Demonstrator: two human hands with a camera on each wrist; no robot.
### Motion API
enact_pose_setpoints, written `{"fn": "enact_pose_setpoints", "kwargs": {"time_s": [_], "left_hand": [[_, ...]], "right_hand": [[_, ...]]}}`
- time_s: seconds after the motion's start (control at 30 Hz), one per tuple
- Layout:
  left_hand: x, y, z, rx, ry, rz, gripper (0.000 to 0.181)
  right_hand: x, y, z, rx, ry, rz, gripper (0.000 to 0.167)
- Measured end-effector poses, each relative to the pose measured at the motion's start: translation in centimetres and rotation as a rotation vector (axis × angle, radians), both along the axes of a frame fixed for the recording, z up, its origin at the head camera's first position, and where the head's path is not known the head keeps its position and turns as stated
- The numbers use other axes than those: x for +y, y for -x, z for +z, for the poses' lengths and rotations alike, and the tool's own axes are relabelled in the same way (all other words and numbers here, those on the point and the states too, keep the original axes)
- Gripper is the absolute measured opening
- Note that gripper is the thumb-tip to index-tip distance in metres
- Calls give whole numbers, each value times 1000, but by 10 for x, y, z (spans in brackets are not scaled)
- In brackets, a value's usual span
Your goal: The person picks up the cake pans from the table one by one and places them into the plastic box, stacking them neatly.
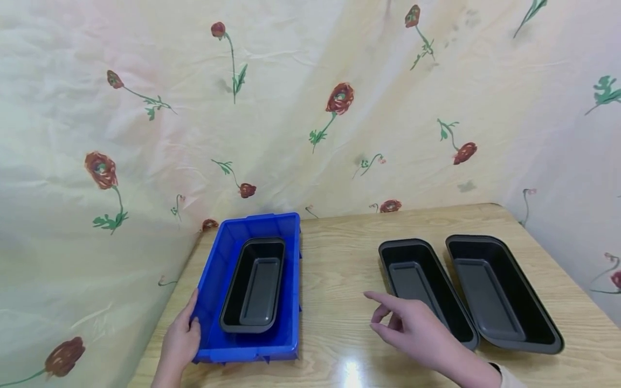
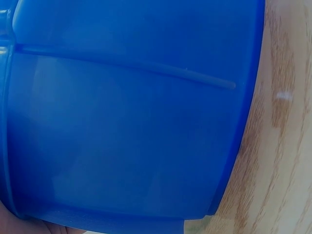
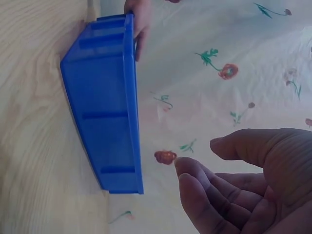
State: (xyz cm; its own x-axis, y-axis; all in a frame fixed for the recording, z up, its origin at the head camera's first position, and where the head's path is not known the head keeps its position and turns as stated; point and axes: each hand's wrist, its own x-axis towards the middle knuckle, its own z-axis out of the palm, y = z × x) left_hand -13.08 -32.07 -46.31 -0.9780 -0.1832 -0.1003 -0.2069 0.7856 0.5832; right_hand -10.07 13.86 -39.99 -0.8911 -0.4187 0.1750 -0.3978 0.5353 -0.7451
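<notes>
At the left of the table, in the head view, stands a blue plastic bin (image 1: 292, 302) with a dark loaf pan (image 1: 262, 291) lying inside it. My left hand (image 1: 180, 340) grips the bin's left rim near the front corner; the left wrist view is mostly filled by the bin's outer wall (image 2: 122, 136). Over the table, just in front of a second loaf pan (image 1: 412, 276), hovers my right hand (image 1: 419, 331). Its fingers are loosely bent, thumb and fingertips apart, with nothing held, as the right wrist view also shows. Beside that pan sits a third loaf pan (image 1: 487, 293).
A wooden table (image 1: 339, 258) carries everything, with bare wood between the bin and the two right-hand pans. Behind and to the sides hangs a pale flowered cloth (image 1: 281, 124), close to the table's back edge.
</notes>
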Motion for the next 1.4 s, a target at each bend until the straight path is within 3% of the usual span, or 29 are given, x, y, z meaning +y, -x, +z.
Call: {"fn": "enact_pose_setpoints", "kwargs": {"time_s": [0.27, 0.6, 1.0, 1.4], "left_hand": [[0, 0, -2, 5, 7, 8, 64], [1, 1, 0, -5, -10, 14, 65], [2, 0, 0, -14, -9, 19, 65], [0, 0, 0, -14, -9, 11, 65]], "right_hand": [[20, -4, 5, 50, -41, -63, 42], [44, -11, -1, -78, -81, -89, 46], [71, -17, -4, -77, -121, -182, 47], [97, -20, -19, -106, -241, -329, 52]]}}
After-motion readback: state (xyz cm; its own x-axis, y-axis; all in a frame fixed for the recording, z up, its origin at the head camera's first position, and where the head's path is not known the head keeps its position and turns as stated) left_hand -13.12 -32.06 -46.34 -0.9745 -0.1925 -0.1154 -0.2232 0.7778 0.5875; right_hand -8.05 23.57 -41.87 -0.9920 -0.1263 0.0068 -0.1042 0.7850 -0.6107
